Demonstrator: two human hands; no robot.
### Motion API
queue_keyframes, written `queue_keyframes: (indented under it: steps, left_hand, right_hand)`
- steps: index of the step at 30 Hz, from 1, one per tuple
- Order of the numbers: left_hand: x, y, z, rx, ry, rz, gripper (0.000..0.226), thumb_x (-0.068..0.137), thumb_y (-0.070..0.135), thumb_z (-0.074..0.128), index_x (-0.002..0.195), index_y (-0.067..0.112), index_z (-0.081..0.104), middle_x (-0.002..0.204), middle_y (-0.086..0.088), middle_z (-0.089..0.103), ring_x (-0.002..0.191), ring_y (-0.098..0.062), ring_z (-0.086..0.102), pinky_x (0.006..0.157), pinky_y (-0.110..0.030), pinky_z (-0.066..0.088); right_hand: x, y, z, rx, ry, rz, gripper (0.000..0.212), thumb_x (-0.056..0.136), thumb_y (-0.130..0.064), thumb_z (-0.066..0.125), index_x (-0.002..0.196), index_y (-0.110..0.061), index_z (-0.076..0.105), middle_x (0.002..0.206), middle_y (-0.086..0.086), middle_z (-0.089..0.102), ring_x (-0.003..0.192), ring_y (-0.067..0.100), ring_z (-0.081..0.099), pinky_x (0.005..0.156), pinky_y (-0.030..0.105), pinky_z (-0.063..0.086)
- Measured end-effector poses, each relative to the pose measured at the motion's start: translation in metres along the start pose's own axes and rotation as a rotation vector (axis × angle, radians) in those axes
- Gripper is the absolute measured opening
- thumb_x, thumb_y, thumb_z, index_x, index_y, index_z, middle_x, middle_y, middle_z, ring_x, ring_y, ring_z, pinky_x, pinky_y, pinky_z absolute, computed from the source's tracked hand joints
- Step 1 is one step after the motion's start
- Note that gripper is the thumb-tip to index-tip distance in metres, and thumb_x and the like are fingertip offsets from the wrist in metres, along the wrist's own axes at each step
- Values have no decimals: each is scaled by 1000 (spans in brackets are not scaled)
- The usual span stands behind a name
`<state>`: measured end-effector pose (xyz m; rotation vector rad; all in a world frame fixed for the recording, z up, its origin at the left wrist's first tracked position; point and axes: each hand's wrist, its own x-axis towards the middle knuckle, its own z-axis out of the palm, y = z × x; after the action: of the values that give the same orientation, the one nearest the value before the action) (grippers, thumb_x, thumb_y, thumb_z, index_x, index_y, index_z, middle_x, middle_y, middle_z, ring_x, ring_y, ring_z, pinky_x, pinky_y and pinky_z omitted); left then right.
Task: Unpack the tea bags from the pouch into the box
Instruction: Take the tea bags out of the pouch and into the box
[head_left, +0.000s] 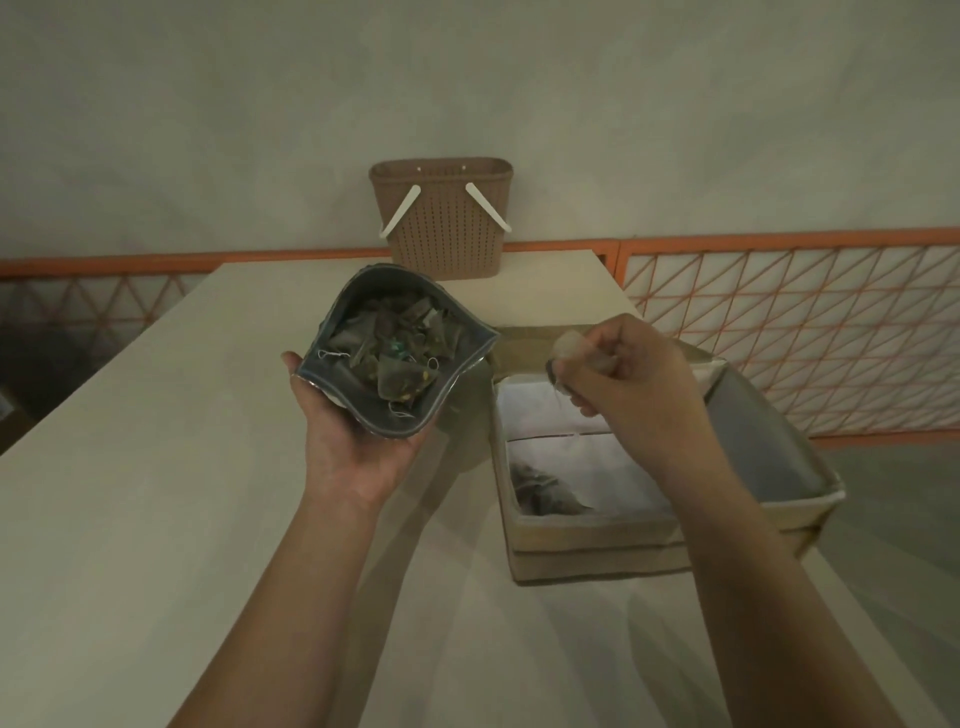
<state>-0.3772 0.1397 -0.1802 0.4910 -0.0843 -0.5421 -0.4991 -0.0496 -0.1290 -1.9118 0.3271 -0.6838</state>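
Brown basket (441, 218) at bench (156, 493) rear. Left hand (353, 441) cups open pouch (395, 353); right hand (623, 369) pinches tea bag (566, 345) above box (597, 525).

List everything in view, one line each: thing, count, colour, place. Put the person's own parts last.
pouch: one, grey-blue, open at the top, held above the table's middle.
tea bags: a pile, too tangled to count, dark greenish, inside the pouch.
tea bag: one, pale and blurred, pinched above the box.
box: one, tan cardboard with pale lining, open, at the table's right edge; something dark lies in its near part.
basket: one, brown with white handles, at the table's far end.
table: one, cream.
railing: orange lattice, behind the table.
left hand: cradles the pouch from below.
right hand: pinches the single tea bag.
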Motion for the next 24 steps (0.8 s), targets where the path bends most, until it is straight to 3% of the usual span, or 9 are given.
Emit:
queue_keyframes:
  steps: [2, 7, 10, 14, 16, 20, 24]
  left_hand:
    - [0, 0, 1, -1, -7, -8, 84, 85, 83, 39, 141, 22, 56, 137, -22, 60, 127, -44, 57, 97, -50, 55]
    - [1, 1, 0, 6, -27, -2, 85, 85, 83, 39, 144, 24, 52, 144, -19, 55, 132, -43, 52, 102, -52, 51]
    - [3, 3, -3, 27, -43, 12, 84, 86, 83, 36, 144, 24, 53, 144, -17, 56, 132, -42, 53, 102, -52, 51]
    - [0, 6, -4, 10, -55, -1, 83, 84, 82, 40, 134, 21, 64, 141, -19, 58, 130, -43, 54, 99, -54, 52]
    - [-1, 9, -4, 30, -46, -6, 83, 83, 83, 39, 135, 22, 64, 142, -19, 58, 130, -44, 54, 104, -56, 47]
    - [-1, 12, -1, 40, -36, -32, 87, 82, 85, 38, 134, 20, 65, 140, -22, 58, 130, -45, 54, 109, -58, 40]
    - [-4, 14, 3, 99, -39, -38, 93, 82, 87, 29, 127, 17, 70, 137, -21, 61, 124, -38, 61, 103, -50, 49]
  right_hand:
    - [0, 0, 1, -135, -82, 33, 16, 79, -23, 78, 80, -20, 63, 76, -3, 71, 71, 12, 65, 72, 35, 55]
    - [-8, 2, 4, -455, -522, 126, 16, 82, -44, 71, 79, -29, 74, 80, -13, 71, 75, 1, 62, 70, 16, 45]
    - [-10, 4, 2, -441, -556, 126, 4, 82, -36, 73, 78, -35, 73, 80, -18, 69, 75, -2, 61, 66, 11, 39]
    - [-11, 5, 3, -515, -641, 106, 3, 82, -29, 75, 84, -31, 76, 75, -22, 66, 71, -8, 60, 65, 6, 37]
    - [-9, -1, 5, -498, -571, 60, 3, 83, -32, 74, 83, -35, 74, 77, -23, 66, 73, -9, 59, 65, 6, 38]
    - [-4, -34, 10, -257, -209, -139, 8, 83, -29, 73, 79, -35, 71, 76, -22, 67, 74, -9, 58, 62, 5, 42]
    - [-4, -69, 45, -219, -327, -238, 11, 83, -22, 75, 92, -27, 77, 78, -23, 65, 71, -9, 60, 67, 1, 42]
